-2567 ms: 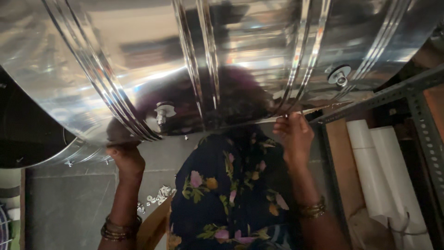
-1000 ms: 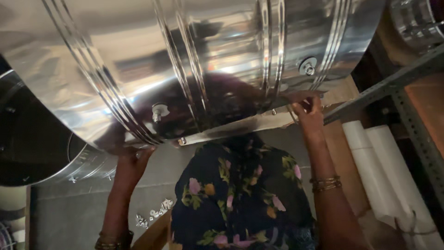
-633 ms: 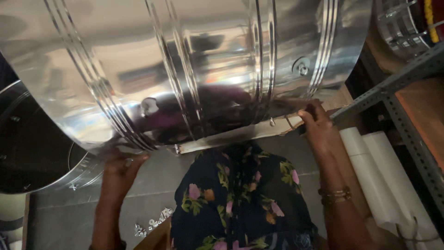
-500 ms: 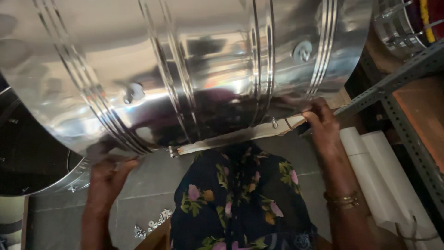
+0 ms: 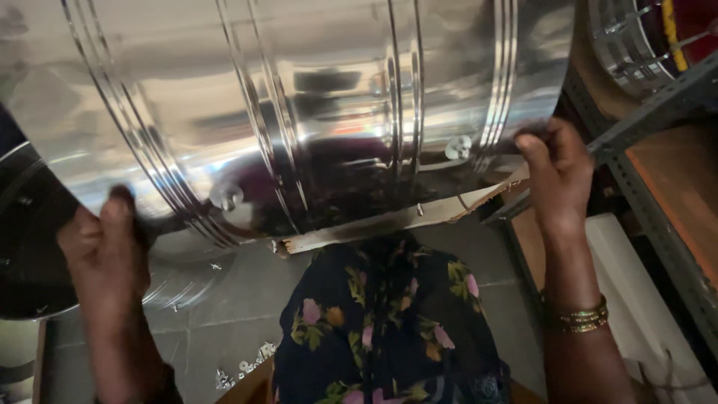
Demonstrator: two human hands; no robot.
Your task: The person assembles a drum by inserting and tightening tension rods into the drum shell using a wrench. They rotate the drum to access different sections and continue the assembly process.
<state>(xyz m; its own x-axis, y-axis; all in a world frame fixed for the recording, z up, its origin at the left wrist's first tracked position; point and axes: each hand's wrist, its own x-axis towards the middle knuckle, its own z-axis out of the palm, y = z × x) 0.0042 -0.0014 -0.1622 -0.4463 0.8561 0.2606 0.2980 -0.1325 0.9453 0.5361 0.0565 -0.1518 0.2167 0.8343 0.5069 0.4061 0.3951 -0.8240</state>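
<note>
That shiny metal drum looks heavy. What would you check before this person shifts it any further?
1. Left hand has a grip on the steel drum: ok, fingers wrap its lower left edge.
2. Right hand has a grip: ok, fingers curl over the right-hand rim.
3. Drum clear of the metal rack on the right: cannot tell, the rim sits very close to the rack's frame.
4. Cardboard strip under the drum secure: cannot tell, its end looks torn.
5. Floor free of trip hazards: not ok, small metal parts lie scattered near the person's feet.
6. Second round vessel at left out of the way: cannot tell.
</note>
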